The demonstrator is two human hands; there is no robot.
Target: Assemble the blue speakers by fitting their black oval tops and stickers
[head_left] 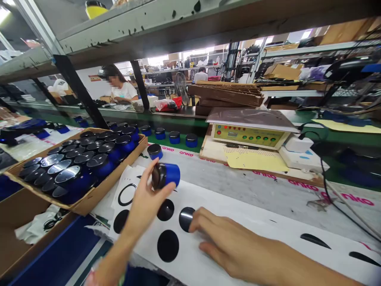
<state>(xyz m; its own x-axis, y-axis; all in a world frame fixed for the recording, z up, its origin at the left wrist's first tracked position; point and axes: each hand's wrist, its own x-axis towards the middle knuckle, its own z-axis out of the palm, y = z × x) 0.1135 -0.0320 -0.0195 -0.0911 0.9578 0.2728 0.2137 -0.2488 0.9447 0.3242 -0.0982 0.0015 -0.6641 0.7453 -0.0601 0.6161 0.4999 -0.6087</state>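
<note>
Right hand (222, 242), 5 o'clock, forearm cut off by frame edge; fingers half-curled, thumb apart, not closed. Fingertips overlap the edge of a glossy black disc (185, 217); can't tell whether they touch it. Left hand (144, 204), 7 to 8 o'clock, slightly blurred, grasps a jar (172, 174) between thumb and fingers: short cylinder, shiny black one end, translucent-looking blue the other, tipped on its side above the sheet. Fingers hide part of the black end.

White sheet (238, 214), 6 o'clock, smooth, carries flat black discs (168, 246); some hidden by hands. Cardboard carton (86, 200), 9 o'clock, packed with similar jars, glossy round tops; lower rows hidden. Bench (208, 174), grey marbled surface, pink print reading like "anko", repeated.

More jars (174, 137) upright on green belt (184, 147), 11 o'clock. Control box (247, 137), 3 o'clock: yellow panel, green buttons, small print unreadable. Co-worker (127, 91), 10 o'clock, white top, head pixelated, hands unclear. Overhead shelf (178, 24), 12 o'clock, chipped paint, cut off at top.
</note>
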